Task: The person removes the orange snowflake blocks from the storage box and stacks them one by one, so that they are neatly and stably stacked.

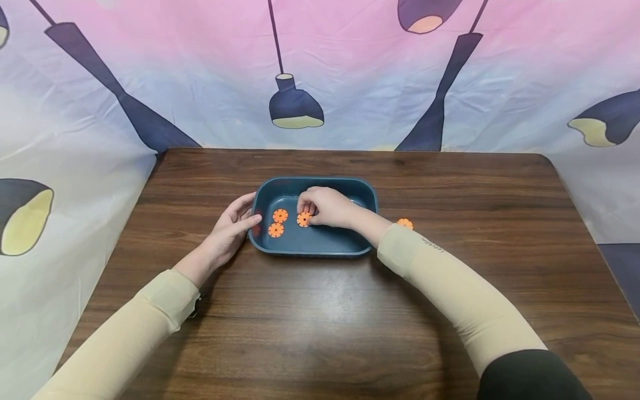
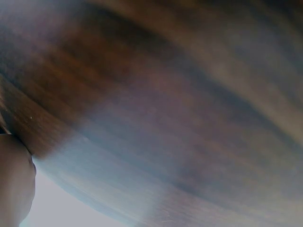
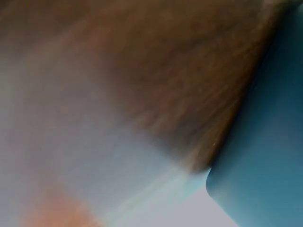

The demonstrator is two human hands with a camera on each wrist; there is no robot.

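Observation:
A dark teal tray (image 1: pixel 320 250) with rounded corners rests on the table. At its left end my left hand (image 1: pixel 227 233) grips the wall, thumb over the rim and fingers outside. Inside the tray, my right hand (image 1: pixel 330 206) pinches an orange notched disc (image 1: pixel 304 219) low over the bottom. Two similar orange discs, one (image 1: pixel 280 215) just behind the other (image 1: pixel 276 230), lie to the left of that hand. Another orange disc (image 1: pixel 405 223) is on the table right of the tray, partly hidden by my right forearm. The right wrist view shows the teal tray wall (image 3: pixel 265 156) close up.
The brown wood-grain table (image 1: pixel 320 328) extends around the tray on all sides. Behind it hangs a cloth backdrop (image 1: pixel 350 61) printed with lamps. Both wrist views are blurred, mostly showing tabletop.

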